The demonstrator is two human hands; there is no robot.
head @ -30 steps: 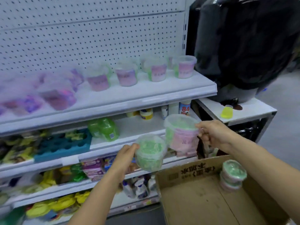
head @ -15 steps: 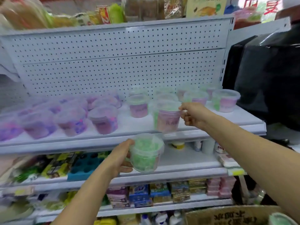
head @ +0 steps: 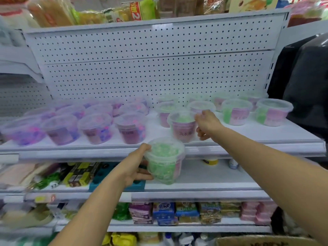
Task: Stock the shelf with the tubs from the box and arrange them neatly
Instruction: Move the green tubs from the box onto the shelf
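The right hand (head: 206,125) grips a pink-labelled tub (head: 182,127) standing on the shelf (head: 248,137), among other tubs. Below and to its left, the left hand (head: 134,165) grips a green tub (head: 165,160) in the air, just before the shelf edge.

The right hand (head: 206,124) has carried its pink-labelled tub (head: 182,127) up from beside the box onto the shelf (head: 248,132) — the left hand (head: 134,165) has lifted its green tub (head: 165,159) just below the shelf's front edge.
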